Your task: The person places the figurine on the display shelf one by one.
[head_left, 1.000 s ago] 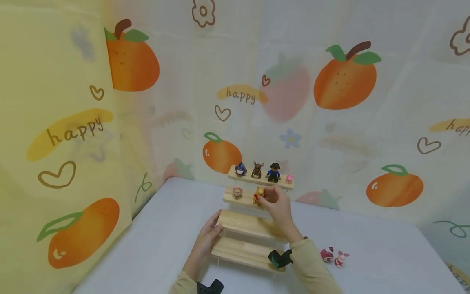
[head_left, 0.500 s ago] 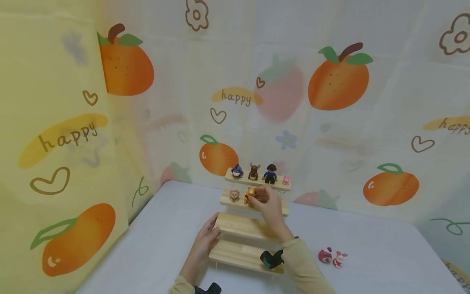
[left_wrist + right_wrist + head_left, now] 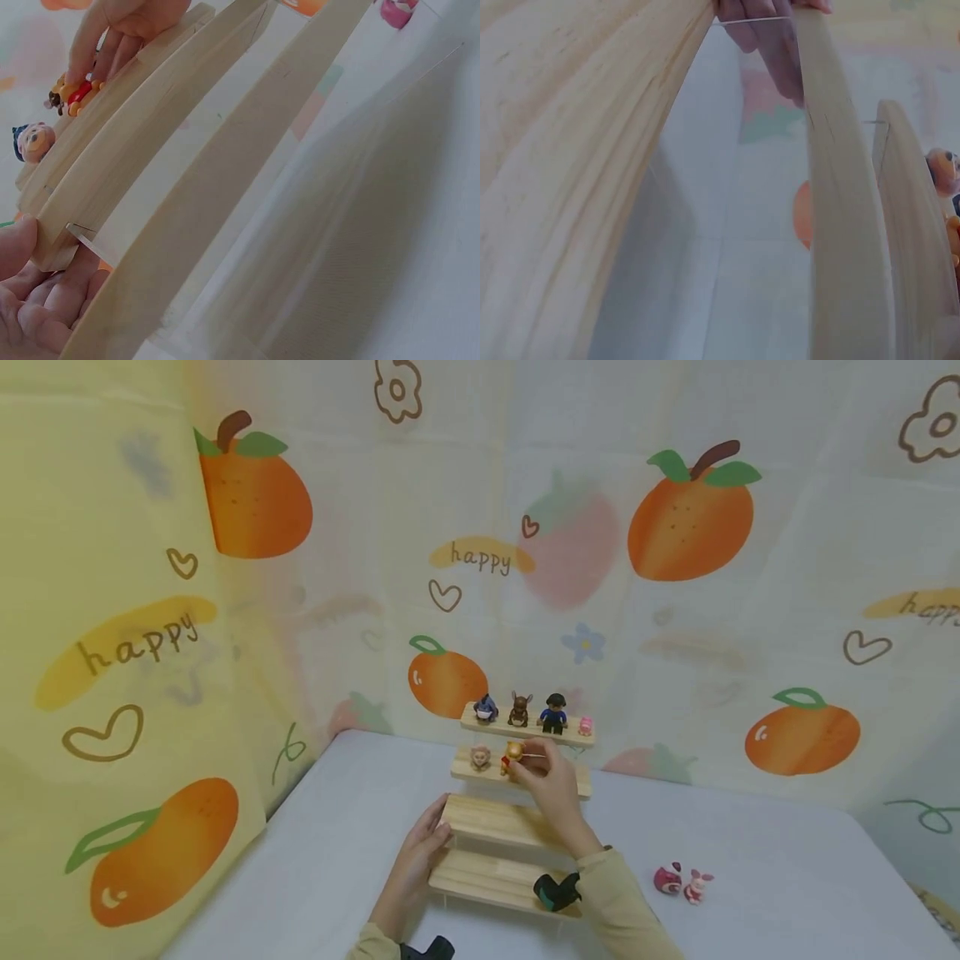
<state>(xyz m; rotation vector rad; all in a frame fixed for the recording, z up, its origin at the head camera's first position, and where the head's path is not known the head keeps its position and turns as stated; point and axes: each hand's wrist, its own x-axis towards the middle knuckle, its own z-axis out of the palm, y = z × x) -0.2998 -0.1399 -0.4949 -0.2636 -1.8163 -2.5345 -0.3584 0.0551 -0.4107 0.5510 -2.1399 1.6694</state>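
Note:
My left hand [image 3: 418,852] grips the left end of a tiered wooden display stand [image 3: 498,818], thumb on top of a plank and fingers underneath in the left wrist view. With thumb and fingertips, my right hand [image 3: 553,783] pinches a small yellow bear figurine [image 3: 512,753] in a red shirt. The bear is upright at the second tier from the top, just right of a small round-faced figurine [image 3: 480,758]. Behind, the top tier [image 3: 501,724] bears a blue donkey figurine [image 3: 485,708], a brown long-eared figurine [image 3: 520,710], a black-haired figure in blue [image 3: 554,714] and a small pink figurine [image 3: 585,727].
A dark-pink figurine [image 3: 667,878] and a pink piglet figurine [image 3: 697,887] are on the white table [image 3: 765,860] right of the stand. The two lower tiers reach toward me beneath my right forearm. A fruit-patterned curtain [image 3: 675,652] hangs behind the table.
My right hand has moved the bear figurine a little left along the second tier, closer to the round-faced figurine. My left hand keeps its grip on the stand. The head view has shifted slightly.

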